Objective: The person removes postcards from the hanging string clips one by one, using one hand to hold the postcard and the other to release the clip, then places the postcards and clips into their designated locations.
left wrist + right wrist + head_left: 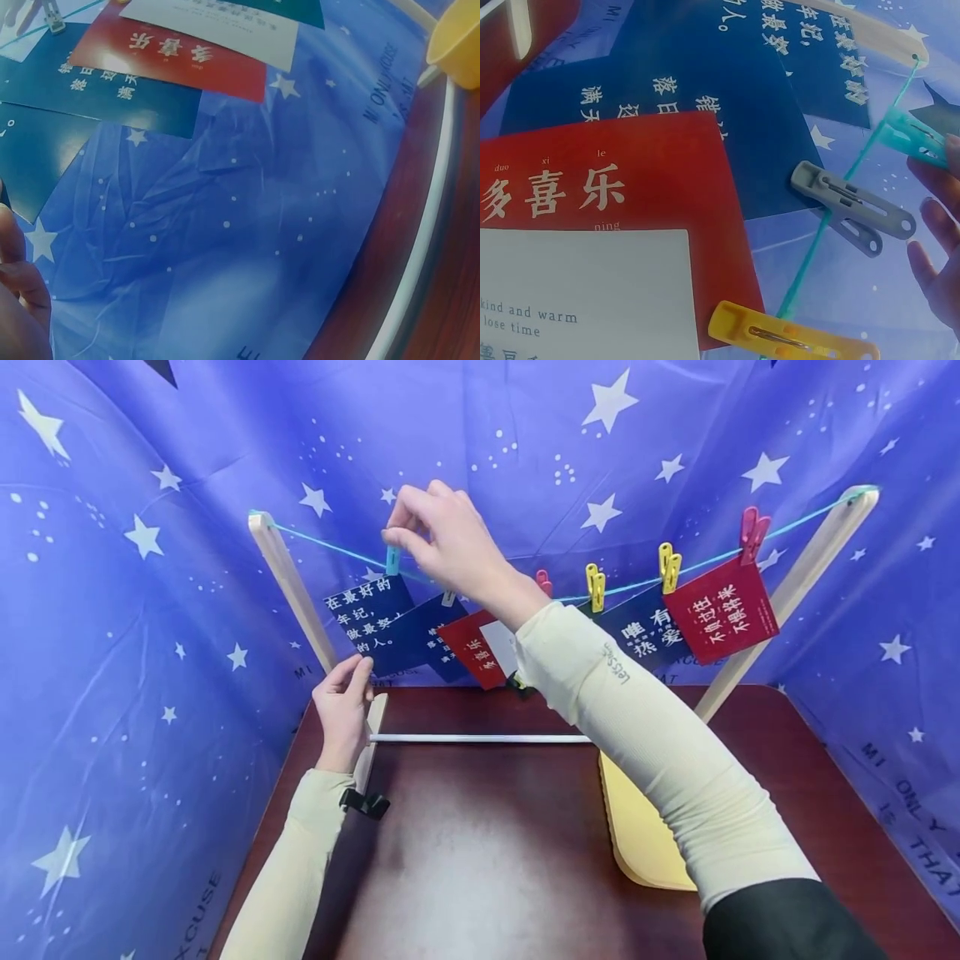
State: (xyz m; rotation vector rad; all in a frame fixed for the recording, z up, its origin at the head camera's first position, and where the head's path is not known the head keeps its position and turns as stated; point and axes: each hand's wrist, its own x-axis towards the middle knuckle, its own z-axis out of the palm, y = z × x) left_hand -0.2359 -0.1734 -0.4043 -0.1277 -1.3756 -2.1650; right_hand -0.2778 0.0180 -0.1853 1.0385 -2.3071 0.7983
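A dark blue card (360, 618) with white characters hangs at the left end of a teal cord (322, 540). My left hand (343, 710) pinches its lower corner between thumb and fingers. Above, my right hand (453, 539) grips the end of a teal clothespin (909, 139), which sits on the cord at the card's top edge. Beside it, a grey clothespin (847, 199) holds another blue card (757, 176). A red card (660, 165) and a white card (592, 285) hang nearer the middle, by a yellow clothespin (780, 330). My right forearm hides part of the line in the head view.
Wooden posts (288, 581) (802, 577) carry the cord, and a white rod (480, 739) runs low between them. Farther right hang a blue card (637, 631) and a red card (723, 610). A yellow container (637, 835) stands on the brown table (465, 868).
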